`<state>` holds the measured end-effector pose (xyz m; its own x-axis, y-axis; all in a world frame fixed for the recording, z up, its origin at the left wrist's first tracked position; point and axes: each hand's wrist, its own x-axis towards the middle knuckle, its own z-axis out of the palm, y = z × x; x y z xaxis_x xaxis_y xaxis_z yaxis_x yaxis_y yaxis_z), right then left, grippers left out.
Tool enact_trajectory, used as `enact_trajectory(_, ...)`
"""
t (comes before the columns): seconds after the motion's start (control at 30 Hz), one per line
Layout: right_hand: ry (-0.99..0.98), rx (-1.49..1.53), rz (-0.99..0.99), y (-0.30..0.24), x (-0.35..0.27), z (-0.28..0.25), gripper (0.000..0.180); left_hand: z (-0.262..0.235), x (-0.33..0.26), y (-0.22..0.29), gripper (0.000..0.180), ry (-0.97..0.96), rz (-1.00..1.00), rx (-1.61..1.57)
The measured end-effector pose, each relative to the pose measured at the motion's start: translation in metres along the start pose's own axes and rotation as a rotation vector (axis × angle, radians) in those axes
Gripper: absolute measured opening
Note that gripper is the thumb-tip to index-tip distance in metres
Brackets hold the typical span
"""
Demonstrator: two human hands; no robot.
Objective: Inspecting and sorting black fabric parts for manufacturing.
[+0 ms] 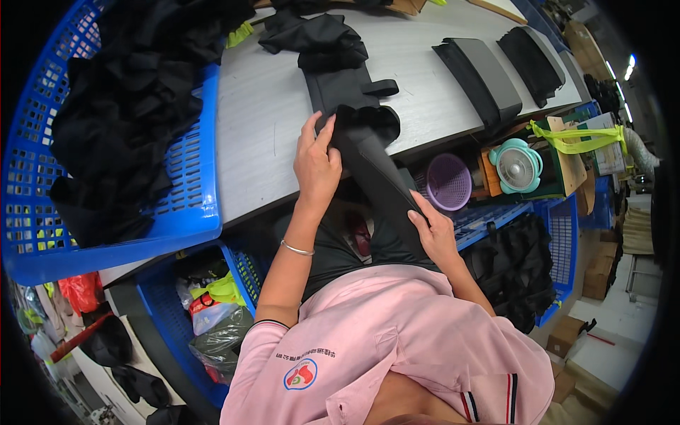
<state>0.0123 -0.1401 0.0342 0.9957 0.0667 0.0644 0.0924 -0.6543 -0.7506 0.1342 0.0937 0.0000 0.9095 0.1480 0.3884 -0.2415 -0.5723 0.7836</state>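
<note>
A long black fabric piece (pixel 379 166) runs from the table's front edge down over my lap, with a loop of webbing near its upper end. My left hand (pixel 317 159) is closed on its upper part, fingertips at the fabric's edge beside a curled-over fold. Lower down, my right hand (pixel 433 228) grips the far-right edge between thumb and fingers. Beyond my left hand, more black fabric (pixel 336 81) with a small side loop lies flat on the grey table (pixel 255 113), running up into a crumpled heap (pixel 312 34).
On the left, a blue plastic basket (pixel 202 173) holds piled black fabric. Two stacks of black panels (pixel 482 81) lie at the table's right. A purple basket (pixel 449 181) and a teal fan (pixel 517 166) sit below the edge. Blue crates (pixel 561 241) stand low on both sides.
</note>
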Motion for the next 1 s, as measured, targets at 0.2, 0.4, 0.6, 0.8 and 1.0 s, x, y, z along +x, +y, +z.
enact_trajectory(0.2, 0.101, -0.261, -0.209, -0.027, 0.009, 0.004, 0.044, -0.013, 0.004, 0.024, 0.058, -0.074, 0.097, -0.111)
enact_trajectory(0.4, 0.131, -0.590, -0.312, -0.042, 0.035, 0.004, 0.037, -0.010, -0.026, 0.073, 0.059, -0.329, 0.419, -0.224)
enact_trajectory(0.6, 0.102, -0.270, -0.380, 0.019, 0.065, 0.032, 0.023, -0.006, -0.045, 0.097, 0.059, -0.223, 0.567, -0.109)
enact_trajectory(0.8, 0.238, 0.360, -0.157, 0.050, 0.086, 0.032, 0.035, -0.026, -0.064, 0.094, 0.080, -0.067, 0.372, -0.219)
enact_trajectory(1.0, 0.079, 1.518, 0.262, 0.027, 0.093, 0.014, 0.041, 0.009, -0.080, 0.112, 0.085, 0.029, 0.201, -0.082)
